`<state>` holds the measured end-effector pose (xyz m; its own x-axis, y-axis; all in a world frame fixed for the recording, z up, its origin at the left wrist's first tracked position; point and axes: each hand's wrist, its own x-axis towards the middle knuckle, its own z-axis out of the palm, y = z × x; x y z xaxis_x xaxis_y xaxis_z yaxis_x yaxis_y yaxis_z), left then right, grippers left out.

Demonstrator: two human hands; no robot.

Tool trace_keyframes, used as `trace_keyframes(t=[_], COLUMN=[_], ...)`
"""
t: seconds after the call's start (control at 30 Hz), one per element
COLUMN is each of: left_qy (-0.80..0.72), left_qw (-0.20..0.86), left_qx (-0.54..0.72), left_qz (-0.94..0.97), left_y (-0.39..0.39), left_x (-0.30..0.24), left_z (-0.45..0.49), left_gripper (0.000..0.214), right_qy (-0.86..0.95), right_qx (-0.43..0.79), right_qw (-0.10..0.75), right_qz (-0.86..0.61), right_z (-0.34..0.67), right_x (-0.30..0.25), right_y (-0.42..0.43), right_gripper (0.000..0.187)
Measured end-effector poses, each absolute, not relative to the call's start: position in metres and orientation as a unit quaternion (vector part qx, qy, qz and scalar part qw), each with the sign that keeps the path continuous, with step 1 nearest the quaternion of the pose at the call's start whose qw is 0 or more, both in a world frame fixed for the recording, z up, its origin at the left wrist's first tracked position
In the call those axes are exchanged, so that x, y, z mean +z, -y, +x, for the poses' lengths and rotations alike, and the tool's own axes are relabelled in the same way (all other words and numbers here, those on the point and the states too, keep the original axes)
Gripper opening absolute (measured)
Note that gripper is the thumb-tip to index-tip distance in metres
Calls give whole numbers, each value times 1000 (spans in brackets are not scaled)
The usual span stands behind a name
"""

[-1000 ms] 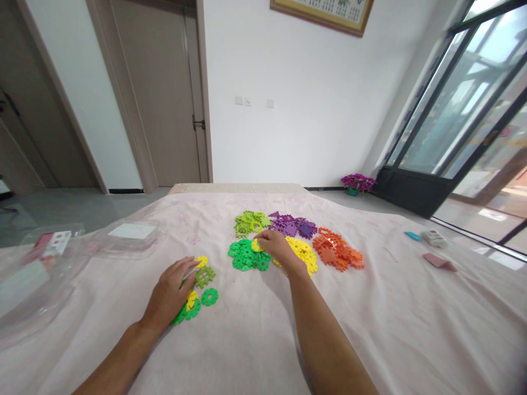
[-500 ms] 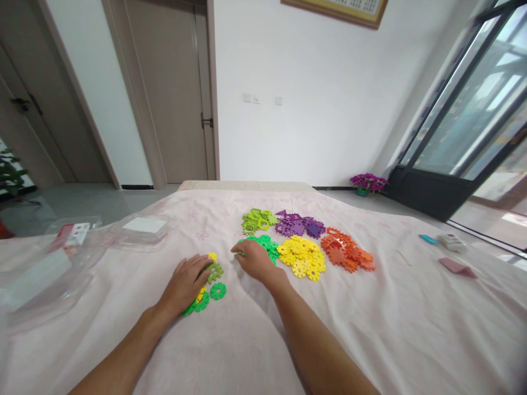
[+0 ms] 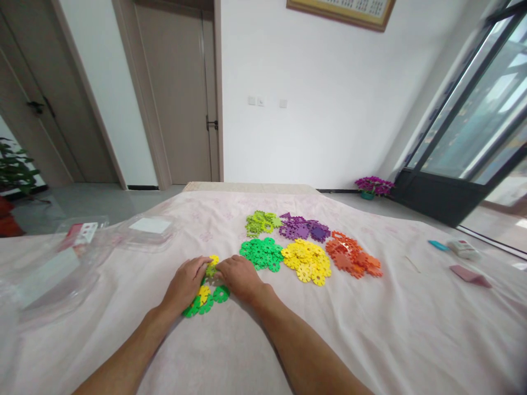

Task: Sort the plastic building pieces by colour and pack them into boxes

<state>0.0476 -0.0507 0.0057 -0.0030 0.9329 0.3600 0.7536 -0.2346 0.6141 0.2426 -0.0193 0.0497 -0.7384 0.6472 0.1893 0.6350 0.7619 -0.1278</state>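
Observation:
My left hand [image 3: 186, 282] lies on a small cluster of green and yellow snowflake pieces [image 3: 206, 298] on the pink cloth. My right hand [image 3: 239, 277] meets it at the cluster's top, and both sets of fingertips pinch an olive-green piece [image 3: 211, 269]. Beyond them lie sorted heaps: a green pile [image 3: 262, 253], a yellow pile [image 3: 308, 261], an orange pile [image 3: 353, 255], a lime pile [image 3: 261, 221] and a purple pile [image 3: 304, 227].
A clear plastic box [image 3: 49, 274] and its lid [image 3: 142, 230] lie at the left of the cloth-covered table [image 3: 370, 340]. Small items sit at the far right: a teal piece [image 3: 437, 244], a white object [image 3: 463, 248], a pink card [image 3: 469, 274]. A door and glass doors stand beyond.
My right hand drew back from the green pile to the small cluster beside my left hand. The camera view shifted slightly left.

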Motion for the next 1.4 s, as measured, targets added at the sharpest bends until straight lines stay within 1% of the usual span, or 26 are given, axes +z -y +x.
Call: trace_keyframes(t=[0.13,0.27,0.3,0.37,0.4,0.5,0.53,0.57,0.6,0.67,0.77,0.9,0.97,1.1,1.17,1.23,1.4], left_qy=[-628,-629,-628,-629,-630,-631,-630,-629,-627,-626,-630,-640,-641,-645,-647,-648,-652], left_qw=[150,149,147,142,139,130,127,125,122,115,87,49,41,34,36,38,39], left_qx=[374,363,361,359,358,357,355,353,350,347,342,317,307,294,288,283,274], left_qz=[666,670,673,675,675,676,678,682,685,689,692,699,703,704,705,706,705], left_y=[54,53,52,52,51,52,52,52,52,52,51,50,50,49,49,49,50], left_x=[11,10,9,8,8,8,8,8,8,8,7,5,4,2,2,3,4], left_z=[50,50,49,48,48,48,48,49,49,49,47,44,43,42,41,41,43], left_gripper=[43,41,40,38,38,37,37,38,38,38,39,38,38,38,39,39,42], right_qy=[888,838,826,784,741,540,483,449,436,453,536,681,750,851,877,883,862], right_qx=[54,115,151,265,338,538,576,601,614,616,593,522,478,364,303,274,316], right_qw=[144,195,202,231,264,412,451,472,477,453,382,277,222,128,113,108,109], right_qz=[-434,-497,-504,-512,-518,-499,-481,-463,-454,-458,-464,-432,-400,-356,-355,-366,-382], right_z=[248,256,258,262,264,269,270,271,270,267,260,257,258,259,258,257,257], right_x=[59,60,59,56,55,55,55,54,54,51,45,37,35,41,47,52,53], right_y=[21,10,6,-4,-9,-21,-23,-24,-23,-20,-11,-1,2,8,13,17,21], right_gripper=[37,38,37,38,37,31,29,26,24,25,29,20,19,38,41,41,38])
